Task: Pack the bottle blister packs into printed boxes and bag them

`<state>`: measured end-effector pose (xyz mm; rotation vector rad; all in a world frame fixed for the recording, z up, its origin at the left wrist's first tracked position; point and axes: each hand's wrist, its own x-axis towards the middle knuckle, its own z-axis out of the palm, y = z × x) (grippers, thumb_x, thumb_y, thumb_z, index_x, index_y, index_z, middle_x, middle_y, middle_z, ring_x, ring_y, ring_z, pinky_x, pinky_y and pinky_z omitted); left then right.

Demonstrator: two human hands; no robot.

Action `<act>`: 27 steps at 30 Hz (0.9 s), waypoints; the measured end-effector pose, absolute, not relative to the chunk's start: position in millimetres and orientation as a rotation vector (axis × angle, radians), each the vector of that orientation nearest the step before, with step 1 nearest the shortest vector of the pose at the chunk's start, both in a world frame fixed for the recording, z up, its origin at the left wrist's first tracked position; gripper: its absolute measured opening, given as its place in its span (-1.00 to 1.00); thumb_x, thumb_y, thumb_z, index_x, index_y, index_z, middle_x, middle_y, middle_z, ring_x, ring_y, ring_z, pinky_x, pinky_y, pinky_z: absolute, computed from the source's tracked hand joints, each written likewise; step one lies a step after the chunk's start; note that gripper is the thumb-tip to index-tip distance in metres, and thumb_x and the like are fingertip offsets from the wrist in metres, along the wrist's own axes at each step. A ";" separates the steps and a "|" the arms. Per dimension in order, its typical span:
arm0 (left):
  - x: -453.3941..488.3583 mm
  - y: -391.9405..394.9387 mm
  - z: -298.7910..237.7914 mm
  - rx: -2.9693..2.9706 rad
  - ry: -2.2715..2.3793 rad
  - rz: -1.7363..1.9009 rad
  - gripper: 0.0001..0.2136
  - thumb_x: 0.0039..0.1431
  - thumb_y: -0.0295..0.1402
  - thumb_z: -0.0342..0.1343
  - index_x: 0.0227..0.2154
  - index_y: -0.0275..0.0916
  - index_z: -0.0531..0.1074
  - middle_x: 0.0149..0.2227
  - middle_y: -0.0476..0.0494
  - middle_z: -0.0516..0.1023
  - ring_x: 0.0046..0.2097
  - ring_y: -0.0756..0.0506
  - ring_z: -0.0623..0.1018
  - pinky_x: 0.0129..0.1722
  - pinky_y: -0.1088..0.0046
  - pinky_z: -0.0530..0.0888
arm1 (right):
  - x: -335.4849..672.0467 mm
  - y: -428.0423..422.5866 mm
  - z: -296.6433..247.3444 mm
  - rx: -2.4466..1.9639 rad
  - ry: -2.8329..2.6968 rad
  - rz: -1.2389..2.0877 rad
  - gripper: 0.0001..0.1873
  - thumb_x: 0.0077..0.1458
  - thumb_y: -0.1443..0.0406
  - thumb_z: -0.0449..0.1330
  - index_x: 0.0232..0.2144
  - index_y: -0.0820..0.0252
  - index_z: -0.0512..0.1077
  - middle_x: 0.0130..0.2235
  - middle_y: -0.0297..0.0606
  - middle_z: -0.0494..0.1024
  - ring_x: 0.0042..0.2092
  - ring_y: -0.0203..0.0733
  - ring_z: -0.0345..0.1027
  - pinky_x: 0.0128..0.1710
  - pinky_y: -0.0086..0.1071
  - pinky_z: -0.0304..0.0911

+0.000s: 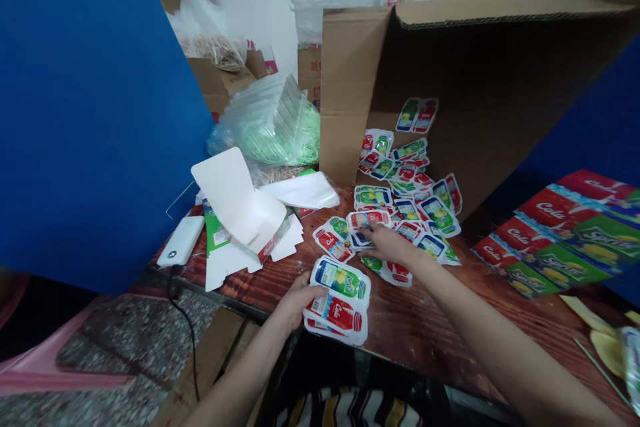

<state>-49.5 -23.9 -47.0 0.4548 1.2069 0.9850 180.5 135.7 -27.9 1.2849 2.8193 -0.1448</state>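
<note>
My left hand [294,300] is closed on a small stack of twin packets [340,300], thumb on top, at the table's front edge. The top packet has a green Sprite half and a red Cola half. My right hand [387,243] has its fingers on another twin packet [369,219] at the near side of a loose pile; its fingertips are partly hidden. More such packets [440,215] spill from a large cardboard box [350,80] lying on its side. One packet [333,240] lies between my hands.
An unfolded white carton [245,207] and a white device with a cable [181,240] are at the left. Stacked Cola and Sprite boxes [560,233] stand at the right. Bagged clear trays [275,120] sit behind; a blue panel [90,113] borders the left.
</note>
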 end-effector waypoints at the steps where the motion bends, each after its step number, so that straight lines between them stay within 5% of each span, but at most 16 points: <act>1: -49.4 -24.0 -46.7 0.457 1.207 0.982 -0.58 -0.36 -0.49 0.30 -0.30 -0.30 0.38 -0.44 -0.11 0.62 -0.46 -0.12 0.58 -0.41 0.35 0.52 | 179.6 136.1 -27.0 1.270 2.821 -0.131 -0.47 0.10 0.14 0.20 0.06 0.33 0.36 0.02 0.16 0.39 -0.07 0.10 0.41 -0.09 -0.22 0.27; 4: -49.2 -24.2 -47.0 0.458 1.189 0.990 -0.57 -0.36 -0.49 0.30 -0.29 -0.31 0.39 -0.44 -0.11 0.62 -0.46 -0.12 0.58 -0.41 0.35 0.52 | 177.5 137.9 -22.7 1.254 2.834 -0.089 -0.57 0.18 0.35 0.07 0.10 0.36 0.31 -0.11 0.11 0.49 -0.15 0.02 0.45 -0.11 -0.23 0.28; 8: -49.5 -23.9 -50.0 0.463 1.165 1.003 -0.57 -0.38 -0.50 0.30 -0.30 -0.31 0.40 -0.44 -0.13 0.62 -0.47 -0.12 0.57 -0.41 0.34 0.51 | 177.2 142.4 -12.8 1.165 2.952 -0.012 -0.41 0.16 0.50 -0.05 0.25 0.28 0.11 -0.03 0.06 0.47 -0.03 0.00 0.39 0.03 -0.14 0.21; 13: -50.0 -23.0 -52.1 0.458 1.181 0.988 -0.57 -0.37 -0.49 0.31 -0.30 -0.30 0.40 -0.48 -0.10 0.60 -0.47 -0.13 0.57 -0.43 0.35 0.50 | 171.2 148.9 -13.4 0.609 3.199 0.011 -0.30 0.04 0.59 -0.01 0.19 -0.03 0.25 0.22 -0.24 0.28 0.31 0.02 -0.12 0.25 0.08 -0.19; 16: -49.8 -23.1 -49.8 0.467 1.174 0.985 -0.57 -0.36 -0.48 0.31 -0.28 -0.30 0.39 -0.45 -0.11 0.61 -0.46 -0.13 0.58 -0.40 0.34 0.51 | 168.9 153.7 -24.8 0.602 3.177 -0.053 -0.23 -0.03 0.61 0.01 0.17 -0.14 0.27 0.29 -0.33 0.17 0.35 0.01 -0.25 0.26 0.10 -0.21; 22: -50.4 -23.7 -49.2 0.476 1.181 0.982 -0.58 -0.36 -0.47 0.32 -0.31 -0.29 0.39 -0.44 -0.12 0.61 -0.45 -0.14 0.58 -0.38 0.32 0.51 | 184.3 153.6 -35.6 1.041 3.114 -0.356 -0.17 -0.02 0.60 -0.01 0.29 0.08 0.04 0.29 -0.12 0.14 0.29 -0.07 -0.01 0.22 -0.10 0.00; 25: -51.3 -23.7 -52.3 0.469 1.178 0.979 -0.57 -0.35 -0.45 0.34 -0.30 -0.28 0.38 -0.44 -0.11 0.61 -0.44 -0.15 0.58 -0.38 0.31 0.51 | 196.3 146.3 -33.3 1.382 2.948 -0.574 -0.35 0.15 0.35 0.07 0.28 0.20 0.04 0.14 -0.04 0.36 0.13 -0.06 0.26 0.10 -0.18 0.18; 27: -51.6 -23.7 -53.4 0.462 1.187 0.973 -0.57 -0.34 -0.44 0.34 -0.30 -0.28 0.38 -0.46 -0.10 0.60 -0.43 -0.16 0.59 -0.37 0.30 0.52 | 202.3 140.8 -33.0 1.411 2.860 -0.605 -0.25 0.03 0.17 0.24 0.23 0.24 0.15 0.10 0.00 0.39 0.12 0.04 0.27 0.09 -0.16 0.19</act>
